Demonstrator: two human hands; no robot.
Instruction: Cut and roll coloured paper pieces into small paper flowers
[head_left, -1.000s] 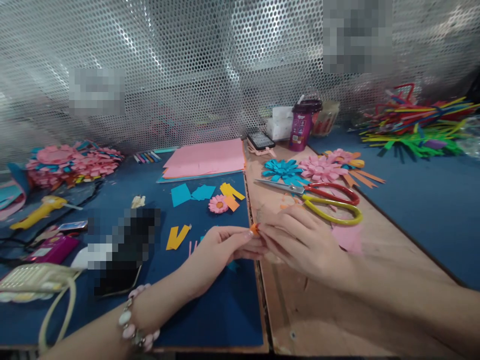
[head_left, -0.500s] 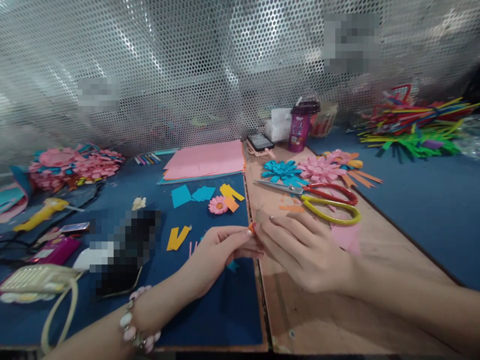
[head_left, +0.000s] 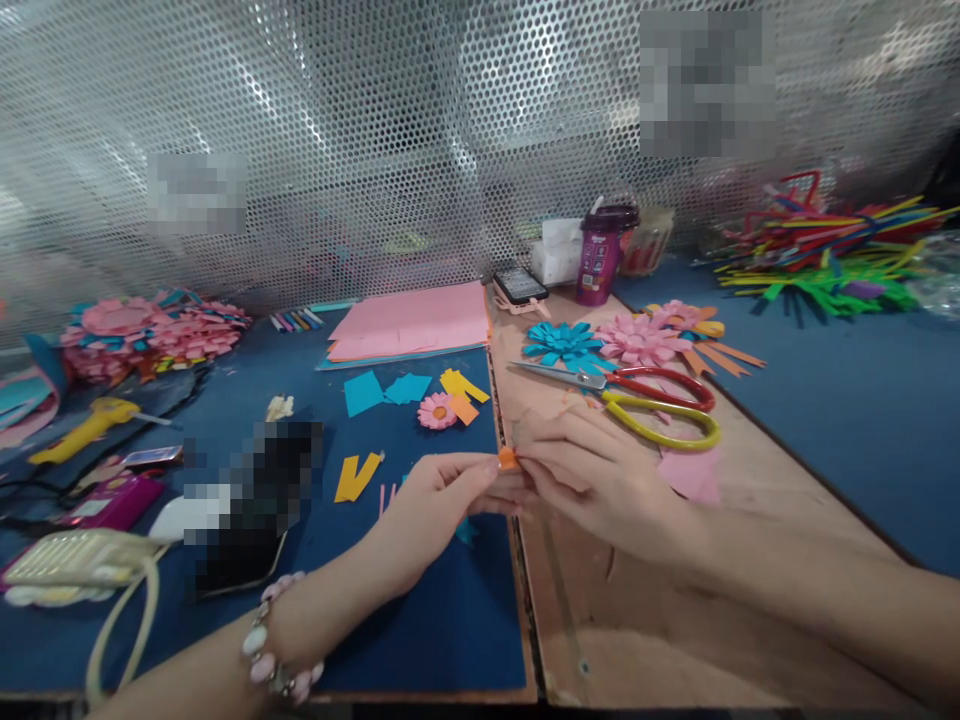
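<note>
A small orange paper piece [head_left: 508, 458] is pinched between my two hands, over the seam of the table. My left hand [head_left: 446, 500], with a beaded bracelet on its wrist, grips it by thumb and fingers. From the other side my right hand [head_left: 600, 480] closes on its right end, the fingers bent. Just beyond my right hand lie scissors [head_left: 660, 400] with one red and one yellow handle. Some pink paper [head_left: 691, 475] rests beside that hand. Near my left hand are yellow strips [head_left: 356, 478] and a small pink paper flower [head_left: 436, 411].
Paper flowers in blue [head_left: 562, 343] and pink [head_left: 637, 340] lie behind the scissors. A stack of coloured paper [head_left: 412, 318] and a purple cup [head_left: 596, 260] stand at the back. On the left are a yellow glue gun [head_left: 86, 430] and a dark phone [head_left: 259, 510].
My right hand's fingers have shifted and curled slightly. More of the orange paper shows between my hands. My left hand stays nearly in place.
</note>
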